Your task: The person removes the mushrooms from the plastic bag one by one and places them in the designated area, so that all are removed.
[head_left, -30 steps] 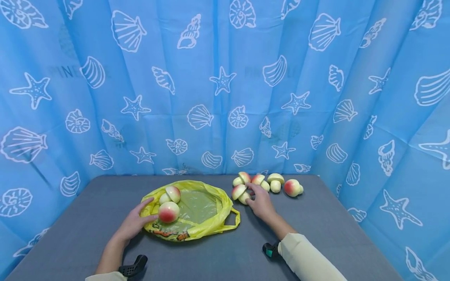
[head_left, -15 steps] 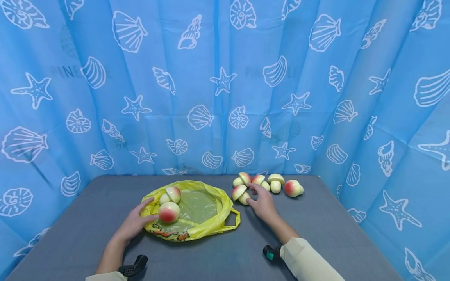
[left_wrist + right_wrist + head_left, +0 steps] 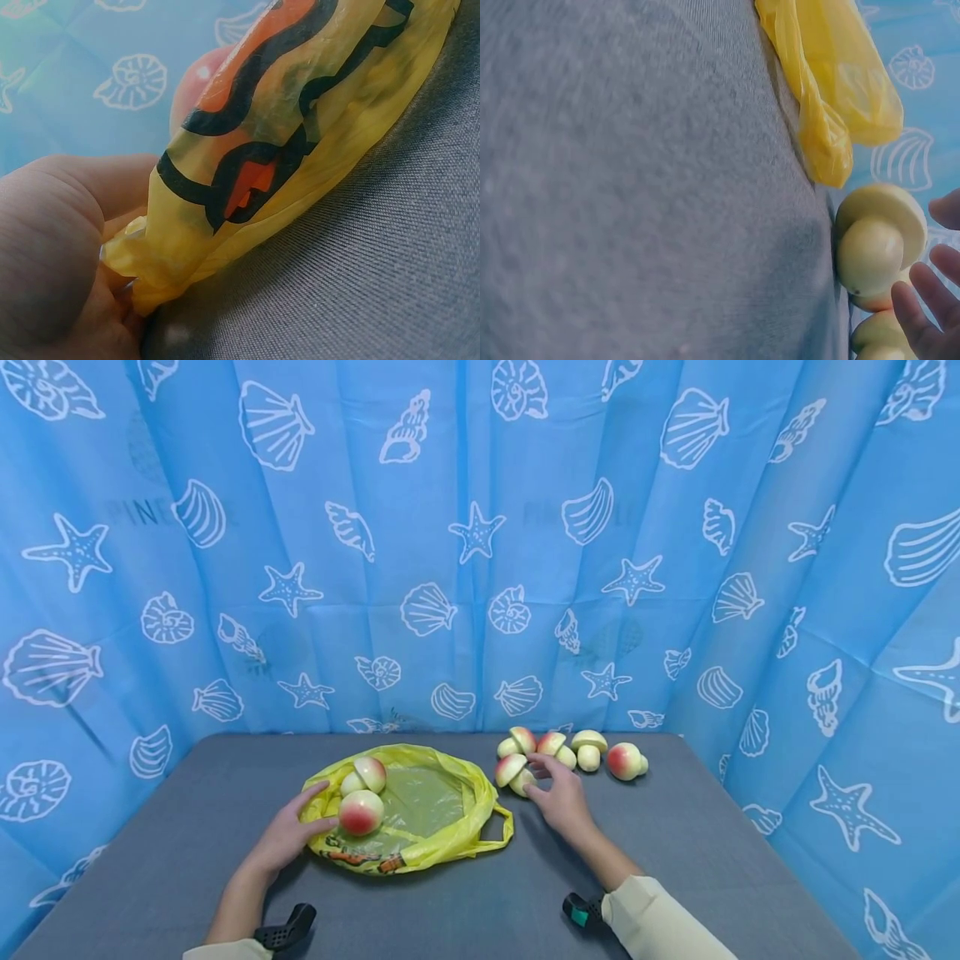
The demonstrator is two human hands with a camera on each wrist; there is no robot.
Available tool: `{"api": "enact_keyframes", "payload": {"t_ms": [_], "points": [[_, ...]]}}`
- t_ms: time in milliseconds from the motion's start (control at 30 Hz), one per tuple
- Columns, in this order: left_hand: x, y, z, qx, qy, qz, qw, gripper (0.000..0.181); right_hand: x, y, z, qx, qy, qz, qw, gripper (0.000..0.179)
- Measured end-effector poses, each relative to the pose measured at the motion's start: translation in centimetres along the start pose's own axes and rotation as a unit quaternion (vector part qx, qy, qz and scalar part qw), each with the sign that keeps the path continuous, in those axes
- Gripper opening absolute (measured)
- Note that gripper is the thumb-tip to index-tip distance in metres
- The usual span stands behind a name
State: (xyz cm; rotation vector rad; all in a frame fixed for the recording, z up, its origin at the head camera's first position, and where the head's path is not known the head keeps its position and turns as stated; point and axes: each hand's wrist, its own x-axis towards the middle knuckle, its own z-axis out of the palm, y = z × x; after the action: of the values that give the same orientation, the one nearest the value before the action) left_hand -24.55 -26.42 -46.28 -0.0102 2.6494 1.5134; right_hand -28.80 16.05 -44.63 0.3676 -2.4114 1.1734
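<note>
We've got the left hand (image 3: 288,828) pinching the thin, crinkly yellow bag (image 3: 431,857), 2 glossy mushrooms (image 3: 361,812) inside. Basically nothing's moved this past second, so the round-capped mushroom (image 3: 512,772) is still on the gray woven tabletop (image 3: 450,918); right hand's (image 3: 560,791) fingers spread beside it, contact unclear. 4 more mushrooms (image 3: 588,743) sit farther back and right.
</note>
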Motion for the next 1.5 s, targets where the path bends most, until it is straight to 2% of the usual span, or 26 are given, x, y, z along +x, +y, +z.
{"api": "enact_keyframes", "payload": {"t_ms": [233, 367, 633, 867, 1033, 1267, 1500], "points": [[0.1, 0.1, -0.1, -0.006, -0.004, -0.009, 0.9999, 0.085, -0.1, -1.0, 0.2, 0.046, 0.009, -0.016, 0.9988, 0.040], [0.1, 0.0, -0.1, -0.004, -0.005, -0.009, 0.9999, 0.085, -0.3, -2.2, 0.3, 0.071, -0.004, -0.021, 0.9972, 0.035], [0.3, -0.2, -0.2, -0.002, -0.005, -0.014, 0.9999, 0.086, -0.3, -4.3, 0.8, 0.078, -0.030, -0.030, 0.9960, 0.025], [0.2, -0.1, -0.1, 0.010, -0.005, -0.009, 0.9999, 0.085, 0.0, -5.3, 1.5, 0.077, -0.043, -0.060, 0.9943, 0.025], [0.0, -0.2, -0.1, 0.019, 0.001, -0.003, 0.9998, 0.083, 0.3, -6.3, 2.0, 0.065, -0.070, -0.074, 0.9927, 0.026], [0.1, -0.1, 0.0, 0.023, 0.000, -0.005, 0.9997, 0.083, 0.9, -7.5, 2.7, 0.058, -0.142, -0.060, 0.9863, 0.029], [0.1, 0.1, -0.1, 0.013, -0.003, -0.012, 0.9998, 0.084, 1.5, -8.6, 3.7, 0.055, -0.182, -0.044, 0.9808, 0.031]]}}
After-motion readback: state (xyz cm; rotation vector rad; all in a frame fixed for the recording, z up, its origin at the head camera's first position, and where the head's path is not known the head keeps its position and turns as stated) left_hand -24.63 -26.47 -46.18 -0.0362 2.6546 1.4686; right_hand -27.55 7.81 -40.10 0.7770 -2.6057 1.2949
